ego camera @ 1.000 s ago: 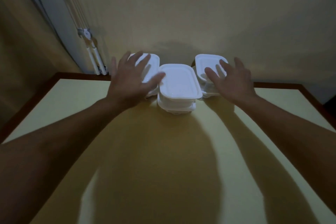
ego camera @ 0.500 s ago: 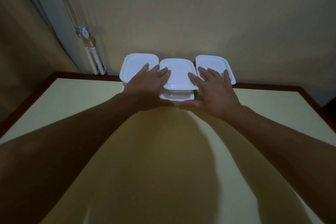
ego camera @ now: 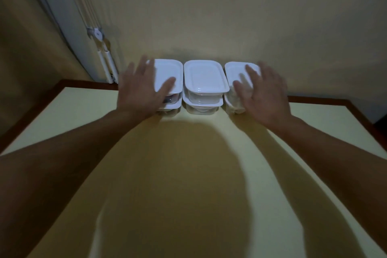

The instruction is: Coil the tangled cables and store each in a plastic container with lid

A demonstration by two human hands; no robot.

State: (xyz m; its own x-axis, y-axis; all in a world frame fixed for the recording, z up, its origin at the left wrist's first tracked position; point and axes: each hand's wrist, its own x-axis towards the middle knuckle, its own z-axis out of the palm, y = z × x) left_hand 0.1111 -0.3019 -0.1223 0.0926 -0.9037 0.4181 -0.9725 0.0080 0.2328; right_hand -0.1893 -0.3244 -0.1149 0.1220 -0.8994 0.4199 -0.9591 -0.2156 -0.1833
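Your left hand (ego camera: pixel 138 94), fingers straight, covered the left stack of white-lidded clear plastic containers (ego camera: pixel 169 71); your right hand (ego camera: pixel 266 96), likewise spread, the right stack (ego camera: pixel 234 71); the middle stack (ego camera: pixel 204 76) sat between both.

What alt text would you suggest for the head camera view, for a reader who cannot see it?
Two bare hands, fingers spread, reach to three side-by-side stacks of white-lidded plastic containers against the wall on a yellow table: left hand at the left stack, right hand at the right stack, middle stack free.
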